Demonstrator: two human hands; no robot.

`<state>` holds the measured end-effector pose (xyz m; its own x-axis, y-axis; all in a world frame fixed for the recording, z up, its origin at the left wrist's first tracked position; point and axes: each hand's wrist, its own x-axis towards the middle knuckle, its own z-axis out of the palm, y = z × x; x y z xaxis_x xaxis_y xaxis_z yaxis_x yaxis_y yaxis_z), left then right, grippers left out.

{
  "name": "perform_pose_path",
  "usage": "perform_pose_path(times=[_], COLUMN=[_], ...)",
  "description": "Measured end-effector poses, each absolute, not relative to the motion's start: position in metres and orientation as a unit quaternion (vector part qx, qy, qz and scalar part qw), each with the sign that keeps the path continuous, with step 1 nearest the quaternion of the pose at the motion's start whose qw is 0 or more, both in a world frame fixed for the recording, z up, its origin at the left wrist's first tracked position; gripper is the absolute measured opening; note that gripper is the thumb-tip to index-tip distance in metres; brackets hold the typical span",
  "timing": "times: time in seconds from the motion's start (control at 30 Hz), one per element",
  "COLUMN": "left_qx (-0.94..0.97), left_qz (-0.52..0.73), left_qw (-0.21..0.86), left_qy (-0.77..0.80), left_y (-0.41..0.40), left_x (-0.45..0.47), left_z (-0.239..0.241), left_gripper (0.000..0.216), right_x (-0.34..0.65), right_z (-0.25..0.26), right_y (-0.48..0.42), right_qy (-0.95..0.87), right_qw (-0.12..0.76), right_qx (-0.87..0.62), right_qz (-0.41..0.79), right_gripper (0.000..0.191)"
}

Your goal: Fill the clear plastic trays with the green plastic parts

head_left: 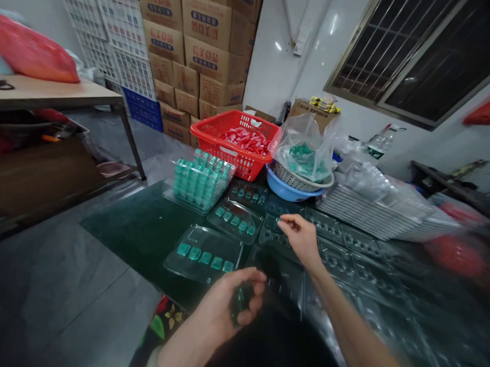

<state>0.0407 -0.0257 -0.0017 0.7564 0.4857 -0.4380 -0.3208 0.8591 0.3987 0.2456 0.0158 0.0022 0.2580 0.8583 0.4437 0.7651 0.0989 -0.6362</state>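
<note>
My left hand [230, 305] is curled shut around a small bunch of dark green pieces [239, 300] just above the near table edge. My right hand [300, 236] reaches forward over a clear plastic blister tray [272, 234], its thumb and forefinger pinched together; whether a piece sits between them is too small to see. To the left lie three clear trays with green pieces seated in their pockets [203, 255], [235, 219], [248, 194]. A stack of filled trays [199, 180] stands behind them.
A red basket [209, 131] of red pieces, a blue bowl [284, 191] holding a strainer and a bag of green pieces, and a pile of unfilled clear trays [365, 210] stand at the back. Cardboard boxes [205, 43] and crates line the wall. A wooden table [47, 92] stands left.
</note>
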Motion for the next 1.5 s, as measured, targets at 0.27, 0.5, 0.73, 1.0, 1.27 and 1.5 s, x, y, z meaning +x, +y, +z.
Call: perform_pose_path(times=[0.27,0.5,0.73,1.0,1.27,1.5], left_qx=[0.201,0.212,0.225,0.223,0.204,0.212], left_qz=[0.267,0.276,0.275,0.264,0.264,0.268], left_qw=[0.891,0.885,0.882,0.883,0.872,0.882], left_qy=[0.307,0.31,0.309,0.318,0.357,0.326], left_y=[-0.023,-0.02,-0.02,-0.021,-0.022,-0.023], left_x=[0.024,0.024,0.024,0.028,0.032,0.029], left_z=[-0.001,-0.006,-0.005,-0.002,0.004,-0.006], left_gripper=[0.023,0.024,0.025,0.024,0.02,0.023], right_x=[0.291,0.297,0.295,0.297,0.299,0.306], right_z=[-0.026,-0.038,-0.037,-0.036,-0.025,-0.026], right_y=[0.117,0.125,0.13,0.137,0.133,0.135], right_qy=[-0.626,-0.661,-0.692,-0.688,-0.685,-0.722], right_qw=[0.287,0.197,0.15,0.12,0.111,0.115], right_qx=[-0.724,-0.722,-0.703,-0.713,-0.718,-0.682], right_qz=[-0.043,-0.053,-0.068,-0.06,-0.054,-0.03], right_gripper=[0.013,0.01,0.013,0.022,0.037,0.022])
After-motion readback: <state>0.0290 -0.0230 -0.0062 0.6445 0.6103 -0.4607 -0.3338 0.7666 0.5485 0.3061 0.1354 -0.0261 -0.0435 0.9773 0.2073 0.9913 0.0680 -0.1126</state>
